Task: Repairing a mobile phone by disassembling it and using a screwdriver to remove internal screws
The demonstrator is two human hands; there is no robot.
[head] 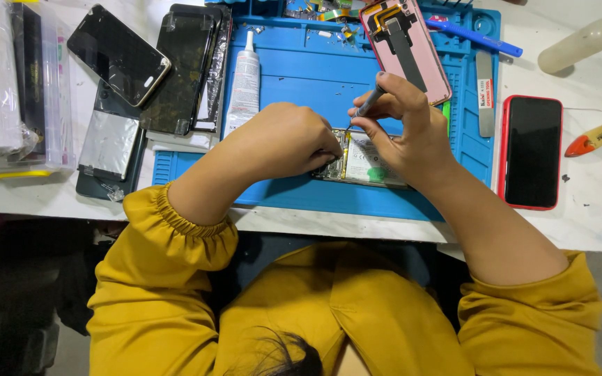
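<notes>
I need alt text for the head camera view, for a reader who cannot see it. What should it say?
A person in yellow sleeves works on an opened phone on a blue mat: the left hand steadies it, the right hand holds a thin tool to it. A red-cased phone lies to the right, a white tube and dark screens to the left.

Left hand (290,136) curled, pressing down; right hand (402,122) pinching, wrist bent

Bare blue silicone work mat (301,83) above the hands: open passage. Flanked by white glue tube (244,82) left, pink phone back shell (405,49) right. Red-cased black phone (531,152) blocks the mat's right edge.
</notes>
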